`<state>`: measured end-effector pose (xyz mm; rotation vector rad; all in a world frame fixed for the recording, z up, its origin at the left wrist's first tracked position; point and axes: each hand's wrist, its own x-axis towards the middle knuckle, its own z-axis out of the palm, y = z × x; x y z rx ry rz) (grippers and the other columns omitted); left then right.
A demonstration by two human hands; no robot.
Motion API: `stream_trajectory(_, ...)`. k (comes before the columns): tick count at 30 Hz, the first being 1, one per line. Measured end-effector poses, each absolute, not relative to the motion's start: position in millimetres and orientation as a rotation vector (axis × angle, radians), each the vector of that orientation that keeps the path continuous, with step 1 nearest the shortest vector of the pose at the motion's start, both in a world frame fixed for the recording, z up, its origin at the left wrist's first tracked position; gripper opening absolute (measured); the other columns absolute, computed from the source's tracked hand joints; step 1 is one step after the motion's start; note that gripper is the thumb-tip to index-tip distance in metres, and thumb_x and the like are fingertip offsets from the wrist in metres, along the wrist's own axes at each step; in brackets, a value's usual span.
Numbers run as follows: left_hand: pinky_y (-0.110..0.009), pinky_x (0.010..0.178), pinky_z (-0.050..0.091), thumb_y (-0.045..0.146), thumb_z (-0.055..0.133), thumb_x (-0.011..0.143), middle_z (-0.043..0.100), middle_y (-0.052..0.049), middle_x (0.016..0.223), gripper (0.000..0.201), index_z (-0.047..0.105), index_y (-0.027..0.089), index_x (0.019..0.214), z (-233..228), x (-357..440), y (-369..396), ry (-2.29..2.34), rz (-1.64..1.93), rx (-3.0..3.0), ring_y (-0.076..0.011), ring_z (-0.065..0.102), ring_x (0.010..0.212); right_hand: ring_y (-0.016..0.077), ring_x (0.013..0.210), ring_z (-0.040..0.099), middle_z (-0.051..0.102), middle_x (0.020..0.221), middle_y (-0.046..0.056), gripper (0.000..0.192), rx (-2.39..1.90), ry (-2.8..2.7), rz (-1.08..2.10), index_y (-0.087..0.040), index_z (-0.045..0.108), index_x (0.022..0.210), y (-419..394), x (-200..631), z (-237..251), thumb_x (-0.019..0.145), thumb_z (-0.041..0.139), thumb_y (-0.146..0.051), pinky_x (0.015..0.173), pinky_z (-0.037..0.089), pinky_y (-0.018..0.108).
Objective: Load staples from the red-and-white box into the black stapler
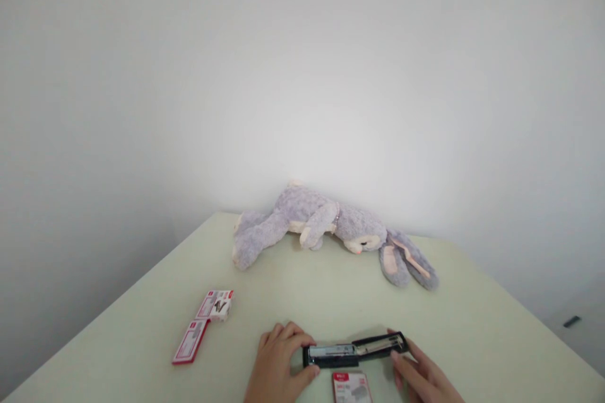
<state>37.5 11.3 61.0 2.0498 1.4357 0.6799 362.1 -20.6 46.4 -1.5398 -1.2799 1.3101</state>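
Note:
A black stapler (355, 350) lies opened out wide, its metal magazine and inner channel showing, near the front of the table. My left hand (284, 362) grips its left end between thumb and fingers. Its right end is pinched by my right hand (418, 371), the thumb below and a fingertip showing behind. Just in front of the stapler is a red and white box (351, 387), partly cut off by the bottom of the view.
A grey-purple plush rabbit (312, 214) lies on its side along the table's back edge, by the white wall. At the left of the pale green table (142, 327) are a small white and red box (215, 305) with a stapler picture and a flat red-edged box (190, 341).

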Motion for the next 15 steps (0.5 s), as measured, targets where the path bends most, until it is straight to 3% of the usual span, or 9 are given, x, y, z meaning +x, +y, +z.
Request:
stream_trajectory(2,-0.036,0.094,0.032,0.038,0.082,0.075,0.069,0.005,0.111,0.031,0.072,0.037,0.104,62.6,37.8,10.7,1.435,0.691,2.051,-0.0222,0.057,0.108,0.0072,0.045,0.028,0.052,0.073,-0.005,0.069,-1.448,-1.372,1.245,-0.025,0.057,0.130,-7.9,353.9,70.9,0.083,0.057,-0.077,0.044,0.019,0.025)
stream_trajectory(5,-0.037,0.093,0.032,0.039,0.084,0.074,0.069,0.005,0.109,0.032,0.073,0.037,0.103,65.0,37.8,9.9,1.440,0.683,2.051,-0.0225,0.058,0.107,0.0108,0.060,0.042,0.051,0.073,-0.004,0.039,-1.305,-1.633,1.112,-0.022,0.066,0.100,10.8,324.2,106.5,0.086,0.067,-0.059,0.056,0.033,0.025)
stream_trajectory(9,-0.039,0.095,0.032,0.043,0.083,0.075,0.070,0.003,0.109,0.033,0.073,0.036,0.106,62.5,39.4,10.3,1.438,0.682,2.061,-0.0238,0.058,0.107,0.0113,0.061,0.043,0.042,0.063,-0.009,0.015,-1.386,-1.954,0.936,-0.024,0.068,0.091,21.3,274.3,122.0,0.082,0.073,-0.034,0.060,0.031,0.025)
stream_trajectory(12,-0.038,0.093,0.034,0.042,0.083,0.074,0.069,0.002,0.109,0.033,0.072,0.033,0.104,57.9,40.7,11.1,1.461,0.691,2.068,-0.0246,0.058,0.107,0.0121,0.064,0.050,0.052,0.066,-0.008,0.019,-1.516,-2.132,0.781,-0.024,0.071,0.088,22.4,246.8,113.3,0.070,0.076,-0.020,0.060,0.029,0.025)
stream_trajectory(15,-0.039,0.093,0.035,0.038,0.083,0.073,0.069,0.001,0.107,0.032,0.071,0.029,0.101,55.9,37.1,10.6,1.474,0.682,2.085,-0.0253,0.058,0.106,0.0157,0.079,0.058,0.063,0.082,-0.004,0.028,-1.551,-2.176,0.710,-0.026,0.074,0.091,20.6,239.3,107.5,0.065,0.077,-0.018,0.069,0.034,0.025)
